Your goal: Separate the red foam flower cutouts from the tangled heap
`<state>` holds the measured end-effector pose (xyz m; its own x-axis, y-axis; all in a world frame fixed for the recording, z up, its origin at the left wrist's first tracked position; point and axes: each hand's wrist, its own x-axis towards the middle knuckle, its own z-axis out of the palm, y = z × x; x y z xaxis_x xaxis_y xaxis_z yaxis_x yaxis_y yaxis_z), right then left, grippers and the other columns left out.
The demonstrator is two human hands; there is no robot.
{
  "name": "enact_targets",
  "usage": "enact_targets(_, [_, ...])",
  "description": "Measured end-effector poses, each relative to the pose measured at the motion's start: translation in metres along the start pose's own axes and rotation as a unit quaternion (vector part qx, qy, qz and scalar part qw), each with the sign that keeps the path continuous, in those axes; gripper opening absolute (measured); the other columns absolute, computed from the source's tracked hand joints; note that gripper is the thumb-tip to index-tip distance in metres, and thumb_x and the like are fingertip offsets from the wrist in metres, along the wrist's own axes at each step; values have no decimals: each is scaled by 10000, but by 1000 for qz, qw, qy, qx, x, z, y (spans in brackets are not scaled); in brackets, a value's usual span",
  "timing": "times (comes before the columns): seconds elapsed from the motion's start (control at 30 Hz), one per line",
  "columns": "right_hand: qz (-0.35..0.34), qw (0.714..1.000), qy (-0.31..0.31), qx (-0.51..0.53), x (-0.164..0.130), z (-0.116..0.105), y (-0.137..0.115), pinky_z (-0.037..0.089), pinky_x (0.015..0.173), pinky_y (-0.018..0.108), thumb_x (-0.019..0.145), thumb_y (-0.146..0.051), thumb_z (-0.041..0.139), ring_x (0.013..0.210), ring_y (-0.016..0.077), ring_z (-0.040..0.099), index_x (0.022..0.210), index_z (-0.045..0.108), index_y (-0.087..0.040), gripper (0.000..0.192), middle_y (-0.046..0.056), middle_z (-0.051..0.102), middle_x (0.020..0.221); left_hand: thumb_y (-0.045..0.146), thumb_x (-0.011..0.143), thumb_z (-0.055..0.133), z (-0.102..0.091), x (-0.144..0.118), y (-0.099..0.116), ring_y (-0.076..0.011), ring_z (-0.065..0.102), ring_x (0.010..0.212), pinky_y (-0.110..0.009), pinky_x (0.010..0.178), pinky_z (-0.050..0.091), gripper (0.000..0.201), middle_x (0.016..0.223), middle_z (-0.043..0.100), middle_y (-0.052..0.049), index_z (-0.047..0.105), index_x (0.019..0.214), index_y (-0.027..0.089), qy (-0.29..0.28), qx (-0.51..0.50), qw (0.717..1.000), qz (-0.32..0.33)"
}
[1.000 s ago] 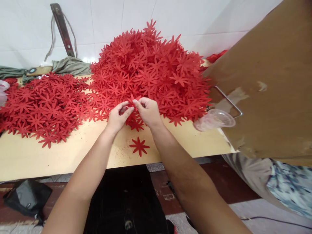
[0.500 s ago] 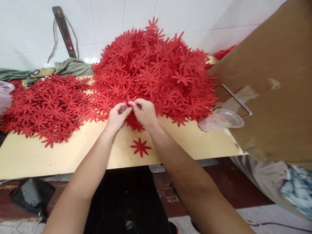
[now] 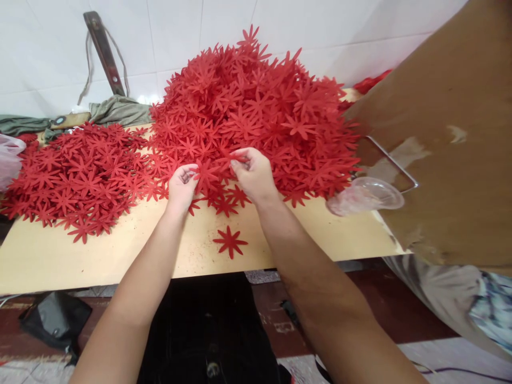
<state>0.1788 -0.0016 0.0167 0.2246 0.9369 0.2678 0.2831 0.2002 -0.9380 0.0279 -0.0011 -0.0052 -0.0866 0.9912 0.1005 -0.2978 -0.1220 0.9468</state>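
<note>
My left hand (image 3: 183, 186) pinches one red flower-shaped cutout (image 3: 207, 177) with narrow petals by its edge, at the front of a tall heap (image 3: 256, 117) of similar cutouts. To its right, my right hand (image 3: 255, 173) is at the heap's front, its thumb and fingertips curled together at a red petal; how much they grip is partly lost among the pieces. A single flat red cutout (image 3: 230, 242) lies apart on the pale tabletop (image 3: 132, 248), between my forearms. A lower heap (image 3: 76, 176) of the same cutouts spreads to the left.
On the right, a large brown board (image 3: 448, 144) leans over the table beside a clear plastic cup (image 3: 366, 196) on its side. Grey-green cloth (image 3: 120, 110) and a dark upright bar (image 3: 104, 50) are by the tiled wall. A plastic bag (image 3: 10, 160) sits at far left.
My hands have moved apart: the left slightly left, the right to the right and slightly up. A red cutout now shows spread out at my left fingertips.
</note>
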Motion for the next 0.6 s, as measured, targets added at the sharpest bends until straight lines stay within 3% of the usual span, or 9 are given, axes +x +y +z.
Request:
enact_targets(0.07, [-7,1000,-19,-1,-3,1,0,518,704,299,720,-144,538,756,138,593,1010,536,-172,291,77,599,985,52,647,644,-1,-1,0,-81,588,680,-220,756,473,196,708,629,27,592,792,173,-5,-4,1000,-7])
enact_targets(0.17, [-30,999,-27,-21,-9,4,-2,536,816,343,719,-248,611,963,190,601,1169,541,-169,463,138,518,1235,42,650,632,-1,-2,1,-92,606,714,-235,784,478,214,733,646,17,605,817,172,-10,2,1000,-18])
enact_targets(0.23, [-50,996,-59,-33,-13,7,-5,521,878,369,736,-334,619,1026,213,589,1114,598,-156,418,136,556,1188,26,647,618,-1,-3,2,-91,609,713,-233,780,478,233,731,649,18,615,828,172,-16,5,1000,-26])
enact_targets(0.37, [-55,987,-144,-49,-19,12,-12,511,886,395,719,-403,651,938,206,614,965,651,-163,344,90,639,997,13,637,587,-2,-4,2,-95,620,727,-233,756,482,280,768,669,16,629,858,179,-41,-7,999,-35])
enact_targets(0.5, [-38,984,-165,-60,-21,13,-17,505,863,393,624,-389,735,917,205,611,951,639,-168,407,77,641,1006,18,608,598,-2,-3,0,-94,618,717,-234,740,485,294,776,673,18,631,852,180,-43,-3,999,-22])
enact_targets(0.6, [-36,984,-165,-52,-19,11,-16,504,823,371,641,-350,708,853,192,616,877,640,-160,310,61,659,935,96,628,655,-2,-2,-2,-82,603,667,-225,727,490,195,718,658,18,625,804,172,-34,2,999,-15])
